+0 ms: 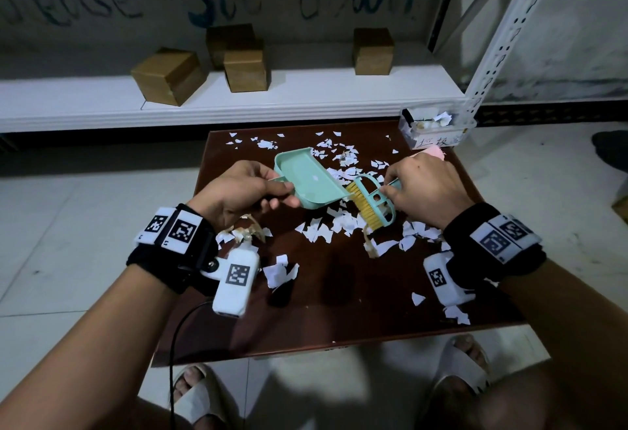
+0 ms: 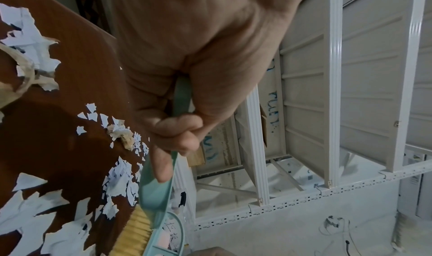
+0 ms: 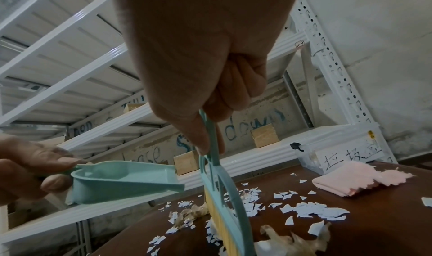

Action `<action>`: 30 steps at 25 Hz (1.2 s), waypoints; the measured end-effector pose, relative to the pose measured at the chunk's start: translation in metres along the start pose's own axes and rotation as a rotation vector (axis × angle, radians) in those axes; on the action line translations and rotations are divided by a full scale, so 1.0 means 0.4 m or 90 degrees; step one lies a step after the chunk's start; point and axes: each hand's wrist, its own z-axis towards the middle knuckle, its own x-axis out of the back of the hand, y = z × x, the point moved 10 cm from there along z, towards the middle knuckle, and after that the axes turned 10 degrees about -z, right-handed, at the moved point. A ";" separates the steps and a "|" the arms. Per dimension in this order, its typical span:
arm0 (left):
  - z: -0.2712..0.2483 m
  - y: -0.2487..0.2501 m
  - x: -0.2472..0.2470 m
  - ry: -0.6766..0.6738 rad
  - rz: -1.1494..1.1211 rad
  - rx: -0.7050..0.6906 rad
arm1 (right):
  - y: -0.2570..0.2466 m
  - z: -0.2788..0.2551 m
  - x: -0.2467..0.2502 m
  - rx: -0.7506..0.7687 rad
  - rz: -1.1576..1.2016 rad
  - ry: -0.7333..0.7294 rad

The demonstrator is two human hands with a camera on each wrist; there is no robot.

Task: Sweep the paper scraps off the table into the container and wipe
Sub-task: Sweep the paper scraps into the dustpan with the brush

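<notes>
I'm gripping the dustpan [image 1: 307,176] handle in my left hand [image 1: 238,190] and pinching the brush [image 1: 372,203] handle in my right hand [image 1: 423,188], both lifted over the paper scraps [image 1: 343,222]. Sweeping is barely starting; next I'm likely needing the pan lip down on the table [image 1: 339,310]. Container [image 1: 436,127] is sitting at the far right corner, pink cloth [image 3: 357,177] beside it, white shelving [image 1: 238,100] behind.

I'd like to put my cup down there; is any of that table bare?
Yes: the near middle of the dark brown table, between both wrists, and its far-left corner. The white paper scraps crowd the centre and far right.
</notes>
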 end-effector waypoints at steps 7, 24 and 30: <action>-0.002 -0.006 0.026 0.051 0.108 -0.007 | 0.089 0.008 0.033 -0.088 0.042 0.048; 0.002 -0.026 0.052 0.063 0.222 0.005 | 0.328 0.031 0.015 -0.255 0.099 0.138; -0.023 0.002 0.099 0.081 0.203 0.004 | 0.450 -0.002 -0.010 -0.354 0.072 0.062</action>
